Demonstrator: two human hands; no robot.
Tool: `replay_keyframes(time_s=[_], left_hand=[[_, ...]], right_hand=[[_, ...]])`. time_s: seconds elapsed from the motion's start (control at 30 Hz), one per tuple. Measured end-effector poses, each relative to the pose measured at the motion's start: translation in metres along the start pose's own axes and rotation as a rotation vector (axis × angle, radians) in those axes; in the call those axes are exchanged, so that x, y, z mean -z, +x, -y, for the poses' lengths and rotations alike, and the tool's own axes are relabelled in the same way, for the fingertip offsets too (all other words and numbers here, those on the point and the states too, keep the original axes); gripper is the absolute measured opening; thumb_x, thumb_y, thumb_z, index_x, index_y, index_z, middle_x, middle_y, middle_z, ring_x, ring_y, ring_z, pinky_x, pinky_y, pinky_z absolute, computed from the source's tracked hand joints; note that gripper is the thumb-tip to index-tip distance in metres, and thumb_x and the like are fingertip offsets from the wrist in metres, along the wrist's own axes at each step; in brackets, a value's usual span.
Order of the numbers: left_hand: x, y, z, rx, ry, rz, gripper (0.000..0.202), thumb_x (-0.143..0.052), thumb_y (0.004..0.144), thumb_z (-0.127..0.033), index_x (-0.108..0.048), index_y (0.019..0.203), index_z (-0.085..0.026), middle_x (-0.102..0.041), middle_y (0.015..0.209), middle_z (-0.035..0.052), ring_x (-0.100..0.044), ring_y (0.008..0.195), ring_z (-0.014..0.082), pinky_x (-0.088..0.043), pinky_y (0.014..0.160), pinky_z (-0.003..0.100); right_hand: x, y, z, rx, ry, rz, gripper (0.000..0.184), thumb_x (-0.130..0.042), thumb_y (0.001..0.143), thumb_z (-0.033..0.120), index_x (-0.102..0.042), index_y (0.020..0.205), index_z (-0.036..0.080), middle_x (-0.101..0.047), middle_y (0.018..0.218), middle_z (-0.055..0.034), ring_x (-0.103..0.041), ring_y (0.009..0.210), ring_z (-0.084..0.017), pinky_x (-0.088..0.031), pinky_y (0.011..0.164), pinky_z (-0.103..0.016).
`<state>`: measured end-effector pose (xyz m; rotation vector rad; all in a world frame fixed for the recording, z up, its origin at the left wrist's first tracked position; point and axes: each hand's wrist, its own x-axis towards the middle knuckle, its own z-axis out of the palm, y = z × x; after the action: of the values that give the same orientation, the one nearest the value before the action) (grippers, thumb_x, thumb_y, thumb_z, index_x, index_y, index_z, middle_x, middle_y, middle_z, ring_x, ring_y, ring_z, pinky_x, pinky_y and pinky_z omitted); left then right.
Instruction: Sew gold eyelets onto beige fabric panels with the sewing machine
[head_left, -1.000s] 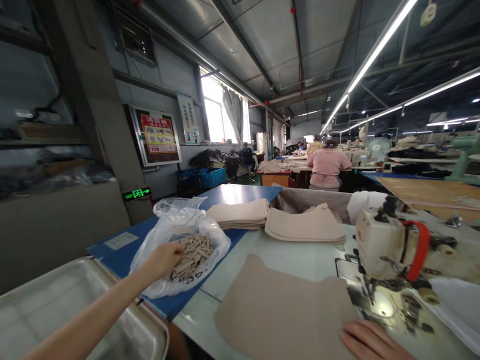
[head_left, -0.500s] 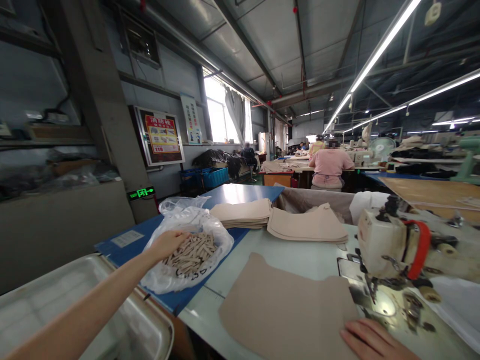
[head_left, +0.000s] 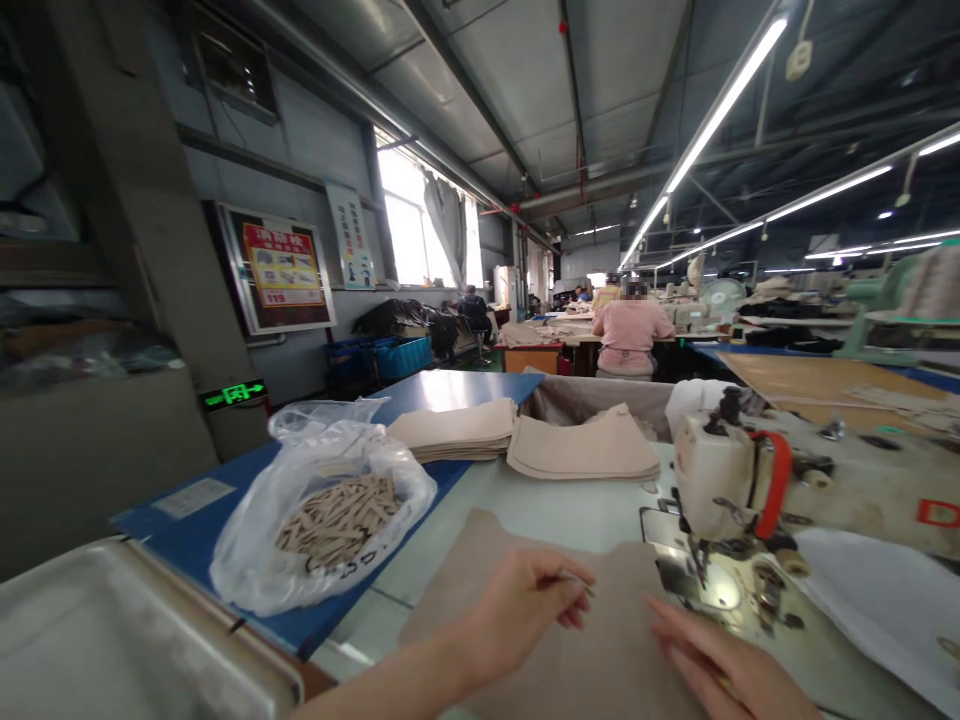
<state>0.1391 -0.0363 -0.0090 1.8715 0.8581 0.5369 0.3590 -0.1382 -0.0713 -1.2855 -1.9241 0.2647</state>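
My left hand (head_left: 536,605) is pinched above a beige fabric panel (head_left: 457,590); a sliver of what looks like a small fabric strip (head_left: 580,579) barely shows at its fingertips. To its right, my right hand (head_left: 720,655) is slightly blurred, fingers stretched out by the panel's right side. The panel lies flat on the pale machine table (head_left: 450,500), partly covered by both hands. A clear plastic bag (head_left: 251,540) at left holds a heap of short beige fabric strips (head_left: 341,520). The sewing machine (head_left: 712,470) stands just beyond my right hand.
Behind the panel lie two stacks of beige cut pieces (head_left: 454,428) (head_left: 581,447). A blue tabletop (head_left: 180,535) runs under the bag, with a metal-rimmed tray (head_left: 135,620) at lower left. White cloth (head_left: 877,590) lies at right. A person in pink (head_left: 634,335) sits farther back.
My left hand has left the bag and come right, over the panel, in a pinch. My right hand has lifted from the panel's edge. The view has turned slightly right.
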Motion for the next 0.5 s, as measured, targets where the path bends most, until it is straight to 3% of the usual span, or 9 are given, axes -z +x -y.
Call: replay_keyframes(time_s=[0.07, 0.17, 0.3, 0.4, 0.5], left_hand=[[-0.033, 0.009, -0.007, -0.053, -0.203, 0.165, 0.031, -0.051, 0.081, -0.038, -0.068, 0.084, -0.012, -0.064, 0.068, 0.0030, -0.056, 0.061, 0.0132, -0.048, 0.064, 0.026], [-0.061, 0.019, -0.014, -0.185, -0.189, 0.230, 0.042, -0.044, 0.087, -0.047, -0.068, 0.075, -0.014, -0.061, 0.067, 0.0019, -0.052, 0.063, 0.0131, -0.045, 0.064, 0.024], [-0.072, 0.036, -0.014, -0.336, -0.006, 0.189, 0.035, -0.042, 0.090, -0.043, -0.069, 0.092, -0.020, -0.064, 0.079, 0.0024, -0.057, 0.076, 0.0170, -0.047, 0.072, 0.024], [-0.073, 0.047, -0.012, -0.413, 0.077, 0.184, 0.030, -0.044, 0.089, -0.038, -0.068, 0.103, -0.026, -0.067, 0.090, 0.0030, -0.060, 0.091, 0.0203, -0.047, 0.083, 0.026], [-0.075, 0.056, -0.013, -0.419, 0.146, 0.146, 0.027, -0.049, 0.086, -0.036, -0.070, 0.099, -0.027, -0.069, 0.092, 0.0027, -0.063, 0.089, 0.0205, -0.049, 0.081, 0.025]], right_hand=[[-0.001, 0.001, 0.008, -0.171, 0.244, -0.049, 0.028, -0.048, 0.091, 0.029, -0.064, 0.111, 0.016, -0.072, 0.092, -0.0089, -0.069, 0.082, -0.020, -0.055, 0.068, -0.024], [0.003, 0.004, 0.016, -0.397, 0.513, -0.095, 0.034, -0.050, 0.088, 0.045, -0.066, 0.086, 0.015, -0.069, 0.077, -0.0064, -0.067, 0.068, -0.018, -0.052, 0.060, -0.025], [0.014, 0.003, 0.011, -0.680, 0.655, -0.203, 0.038, -0.061, 0.076, 0.053, -0.062, 0.072, 0.015, -0.064, 0.065, -0.0020, -0.062, 0.055, -0.015, -0.047, 0.054, -0.023], [0.019, 0.000, 0.007, -0.738, 0.703, -0.244, 0.033, -0.063, 0.074, 0.048, -0.060, 0.068, 0.016, -0.062, 0.061, 0.0002, -0.059, 0.052, -0.013, -0.045, 0.053, -0.023], [0.023, -0.001, 0.008, -0.714, 0.637, -0.312, 0.019, -0.061, 0.075, 0.033, -0.059, 0.066, 0.017, -0.059, 0.057, 0.0019, -0.056, 0.051, -0.012, -0.044, 0.053, -0.022]])
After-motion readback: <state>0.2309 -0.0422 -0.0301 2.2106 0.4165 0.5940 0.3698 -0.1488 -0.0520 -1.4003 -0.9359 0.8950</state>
